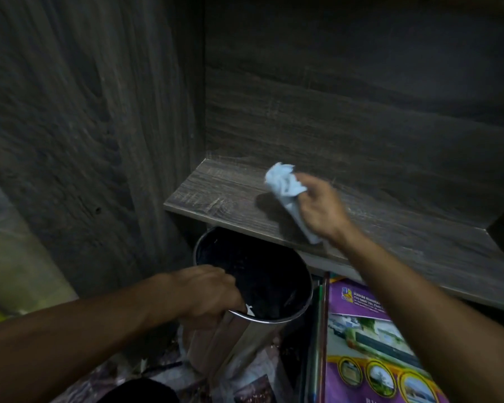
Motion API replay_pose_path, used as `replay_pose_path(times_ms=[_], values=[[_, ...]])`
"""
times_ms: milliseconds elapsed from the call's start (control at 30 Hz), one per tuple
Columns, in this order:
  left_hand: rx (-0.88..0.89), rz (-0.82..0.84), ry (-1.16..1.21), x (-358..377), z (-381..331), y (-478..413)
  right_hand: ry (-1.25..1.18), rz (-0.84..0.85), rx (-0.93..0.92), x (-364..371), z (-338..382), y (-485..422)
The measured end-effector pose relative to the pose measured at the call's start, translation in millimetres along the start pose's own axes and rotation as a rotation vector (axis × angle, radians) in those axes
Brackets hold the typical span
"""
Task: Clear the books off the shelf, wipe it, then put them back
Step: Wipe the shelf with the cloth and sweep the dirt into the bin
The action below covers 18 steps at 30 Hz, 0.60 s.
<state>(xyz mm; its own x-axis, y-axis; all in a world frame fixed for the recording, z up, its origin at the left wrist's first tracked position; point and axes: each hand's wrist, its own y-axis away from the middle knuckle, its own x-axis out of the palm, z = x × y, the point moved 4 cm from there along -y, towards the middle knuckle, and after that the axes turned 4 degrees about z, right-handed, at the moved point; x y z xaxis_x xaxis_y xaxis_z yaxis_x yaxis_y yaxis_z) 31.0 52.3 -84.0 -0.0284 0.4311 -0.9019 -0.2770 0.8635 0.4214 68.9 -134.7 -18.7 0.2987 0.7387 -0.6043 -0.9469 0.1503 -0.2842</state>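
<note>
You see a pale blue cloth (285, 186), dark grey woodgrain shelf (390, 228), shiny silver bin (245, 338), purple book (370, 359).

Dim light in a dark wood-grain cabinet (188, 82): side panel (79, 126) at L, back panel (346, 106) behind; patterned floor covering (120, 373) below, w/ a blurred yellow-green surface (9, 257) far L.

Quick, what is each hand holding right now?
Left hand: grips the rim of the metal bin.
Right hand: holds the pale blue cloth.
</note>
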Motion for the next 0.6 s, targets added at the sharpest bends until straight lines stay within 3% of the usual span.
replay_pose_path(times_ms=[167,300,433,600], values=[[0.007,-0.003,-0.012,-1.4,-0.2,2.1,0.496,-0.054,0.276,-86.9,-69.4,11.6],[0.022,0.014,0.013,-3.2,-0.7,-0.6,0.723,-0.078,0.461,-98.0,-111.2,41.6],[0.04,0.028,0.014,-7.9,-4.9,-6.9,0.614,-0.098,0.398,-36.3,-87.3,37.0],[0.04,0.058,-0.001,-13.5,-11.0,-14.7,-0.036,0.044,0.34,49.3,-5.1,30.3]])
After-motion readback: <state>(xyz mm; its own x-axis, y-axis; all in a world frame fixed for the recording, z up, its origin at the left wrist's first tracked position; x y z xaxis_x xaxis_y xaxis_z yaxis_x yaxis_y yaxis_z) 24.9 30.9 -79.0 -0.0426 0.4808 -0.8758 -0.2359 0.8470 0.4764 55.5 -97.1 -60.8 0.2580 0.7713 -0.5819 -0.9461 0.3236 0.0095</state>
